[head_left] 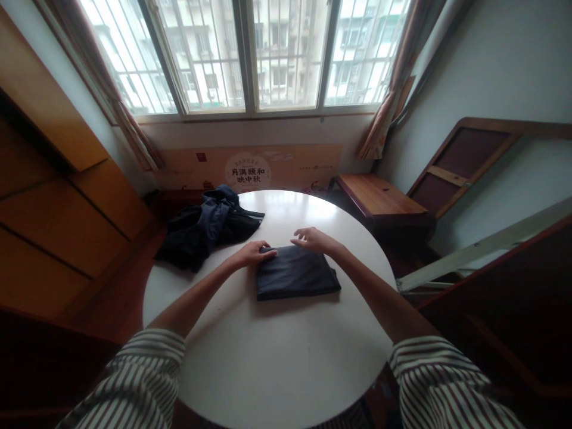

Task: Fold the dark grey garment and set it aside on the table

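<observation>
Currently, a crumpled navy jacket (pixel 205 229) is lying at the far left of the round white table (pixel 286 357). The left hand (pixel 251 255) is resting half-open on the far-left corner of a folded dark garment (pixel 295 275), not gripping it. The right hand (pixel 315 240) is hovering open just above the garment's far edge, contact unclear. A wooden bench (pixel 379 196) is standing beyond the table's right side.
</observation>
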The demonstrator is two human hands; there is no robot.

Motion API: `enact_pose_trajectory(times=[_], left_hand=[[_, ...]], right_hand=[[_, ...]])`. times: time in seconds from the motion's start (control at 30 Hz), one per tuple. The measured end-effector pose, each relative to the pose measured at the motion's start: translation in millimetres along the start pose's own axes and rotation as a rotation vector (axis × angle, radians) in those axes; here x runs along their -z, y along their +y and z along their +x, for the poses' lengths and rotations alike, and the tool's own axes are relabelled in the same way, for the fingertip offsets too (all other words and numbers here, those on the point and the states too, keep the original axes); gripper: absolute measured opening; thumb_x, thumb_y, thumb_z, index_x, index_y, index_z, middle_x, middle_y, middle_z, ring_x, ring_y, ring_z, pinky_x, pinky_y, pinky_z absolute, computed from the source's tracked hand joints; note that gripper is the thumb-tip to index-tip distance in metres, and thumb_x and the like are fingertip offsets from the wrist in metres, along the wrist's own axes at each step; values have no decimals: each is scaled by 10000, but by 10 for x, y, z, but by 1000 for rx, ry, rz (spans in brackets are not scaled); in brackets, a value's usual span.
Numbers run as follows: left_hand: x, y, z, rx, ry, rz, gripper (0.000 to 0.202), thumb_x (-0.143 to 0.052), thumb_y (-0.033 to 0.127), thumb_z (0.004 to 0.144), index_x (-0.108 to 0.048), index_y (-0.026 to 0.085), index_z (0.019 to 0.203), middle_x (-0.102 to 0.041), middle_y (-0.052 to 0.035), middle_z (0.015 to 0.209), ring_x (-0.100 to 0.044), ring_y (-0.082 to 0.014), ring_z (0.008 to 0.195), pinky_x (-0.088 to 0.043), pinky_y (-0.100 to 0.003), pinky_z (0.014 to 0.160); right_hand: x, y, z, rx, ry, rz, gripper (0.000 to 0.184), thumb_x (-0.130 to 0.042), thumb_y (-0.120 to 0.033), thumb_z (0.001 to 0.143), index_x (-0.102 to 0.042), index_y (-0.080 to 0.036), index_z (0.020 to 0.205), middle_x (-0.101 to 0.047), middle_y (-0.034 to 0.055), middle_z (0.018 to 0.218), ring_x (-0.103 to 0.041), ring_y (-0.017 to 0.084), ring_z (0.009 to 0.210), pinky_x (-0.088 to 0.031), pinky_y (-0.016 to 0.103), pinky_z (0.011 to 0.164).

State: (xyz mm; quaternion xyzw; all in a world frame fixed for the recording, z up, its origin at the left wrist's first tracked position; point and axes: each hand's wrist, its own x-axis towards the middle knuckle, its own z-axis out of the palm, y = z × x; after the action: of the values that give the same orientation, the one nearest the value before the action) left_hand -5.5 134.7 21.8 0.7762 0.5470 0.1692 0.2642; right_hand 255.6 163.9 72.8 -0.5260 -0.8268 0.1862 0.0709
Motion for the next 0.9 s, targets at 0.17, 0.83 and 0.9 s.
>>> enact_pose_trajectory(times=[0.17, 0.83, 0.9], left_hand=[[103, -231, 0, 62, -58, -355, 682, -818, 528, 672, -654, 97, 1173, -695, -111, 941, -646, -205, 811, -484, -290, 718], [-468, 1031, -402, -492, 35, 338, 368, -382, 300, 1013, -621, 139, 1241, -593, -177, 1290, -568, -294, 1204, -411, -454, 1054], [-668, 1070, -690, -534, -10, 339, 516, -413, 426, 1002, -474, 126, 1418, -461, -208, 1463, -424, -347, 1365, -343, -521, 1113]], right_hand=[[55, 29, -23, 16, -113, 16, 332, -692, -443, 871, -675, -160, 1042, -693, 77, 1026, -666, 198, 872, -550, 319, 767], [-416, 186, -963, -153, -61, 738, 311, -593, -425, 913, -635, -117, 937, -686, 57, 595, -653, 160, 494, -530, 241, 480], [-359, 245, -736, -60, 57, 671, 239, -572, -335, 921, -658, -116, 968, -722, 81, 707, -687, 165, 601, -554, 254, 578]])
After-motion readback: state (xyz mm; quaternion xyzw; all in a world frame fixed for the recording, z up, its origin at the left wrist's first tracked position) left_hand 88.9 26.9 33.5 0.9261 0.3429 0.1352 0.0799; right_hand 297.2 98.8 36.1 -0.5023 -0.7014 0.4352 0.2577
